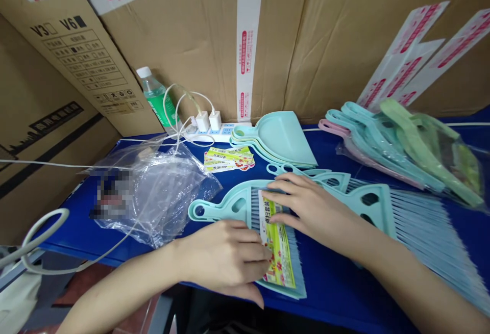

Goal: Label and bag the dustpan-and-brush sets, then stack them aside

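Observation:
A light blue dustpan (225, 197) lies near the table's front edge, with a brush whose bluish bristles (297, 257) show inside it. On the bristles rests a yellow-green and white printed label card (281, 237). My left hand (229, 257) lies over the pan's near side, its fingers stretched onto the card's left edge and its thumb apart. From the right, my right hand (310, 206) reaches across with fingers spread, the tips touching the card's upper part. Both palms face down. Beneath my right forearm are more light blue brushes (369, 199) with long bristles.
Stacked dustpans (285, 135) stand behind, beside several loose label cards (229, 158). Wrapped dustpan sets (398, 145) lie at the right. Clear plastic bags (164, 191), cables, a power strip (225, 131) and a bottle (156, 97) occupy the left. Cardboard boxes (283, 43) wall the back.

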The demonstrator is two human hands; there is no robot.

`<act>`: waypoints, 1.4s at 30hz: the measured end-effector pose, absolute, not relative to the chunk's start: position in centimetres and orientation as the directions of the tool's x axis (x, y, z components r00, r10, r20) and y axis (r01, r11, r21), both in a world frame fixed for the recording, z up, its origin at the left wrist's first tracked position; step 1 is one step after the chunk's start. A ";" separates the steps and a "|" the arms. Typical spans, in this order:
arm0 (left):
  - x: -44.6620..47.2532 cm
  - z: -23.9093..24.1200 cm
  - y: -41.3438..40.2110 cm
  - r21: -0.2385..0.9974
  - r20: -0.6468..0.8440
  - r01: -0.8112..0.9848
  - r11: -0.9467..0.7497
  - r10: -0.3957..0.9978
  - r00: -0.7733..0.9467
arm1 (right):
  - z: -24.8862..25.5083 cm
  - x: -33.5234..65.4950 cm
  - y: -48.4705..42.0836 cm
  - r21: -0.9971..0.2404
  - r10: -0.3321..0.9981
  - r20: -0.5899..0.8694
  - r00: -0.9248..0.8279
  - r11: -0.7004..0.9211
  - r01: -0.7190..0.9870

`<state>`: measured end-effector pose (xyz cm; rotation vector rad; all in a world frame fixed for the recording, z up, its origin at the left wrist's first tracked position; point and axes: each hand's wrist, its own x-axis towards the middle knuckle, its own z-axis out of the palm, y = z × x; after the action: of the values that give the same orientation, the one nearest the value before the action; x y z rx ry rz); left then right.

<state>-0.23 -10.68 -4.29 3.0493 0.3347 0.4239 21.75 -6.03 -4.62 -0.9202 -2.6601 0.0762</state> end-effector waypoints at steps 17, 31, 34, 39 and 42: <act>-0.5 -4.7 -10.8 0.040 0.233 0.230 -0.972 0.233 0.944 | -4.7 21.8 -6.1 -0.139 0.610 0.275 -0.743 0.790 0.597; -2.6 -1.2 -9.1 0.249 0.163 0.561 -0.789 0.605 0.779 | -4.7 21.9 -6.1 -0.121 0.587 0.291 -0.756 0.806 0.580; -3.4 -1.2 -8.5 0.248 0.108 0.616 -0.748 0.653 0.750 | -4.5 21.9 -6.4 -0.118 0.588 0.312 -0.747 0.804 0.583; -4.4 -0.8 -8.1 0.209 0.098 0.665 -0.717 0.692 0.715 | -4.5 21.3 -7.8 -0.208 0.615 0.214 -0.759 0.788 0.580; -5.4 0.2 -8.5 0.122 0.058 0.730 -0.672 0.739 0.671 | -4.8 20.7 -8.4 -0.255 0.620 0.046 -0.783 0.765 0.591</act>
<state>-5.43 -8.55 0.20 2.7904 1.2296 0.1564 20.73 -8.45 -4.84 -0.9751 -2.8308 0.3449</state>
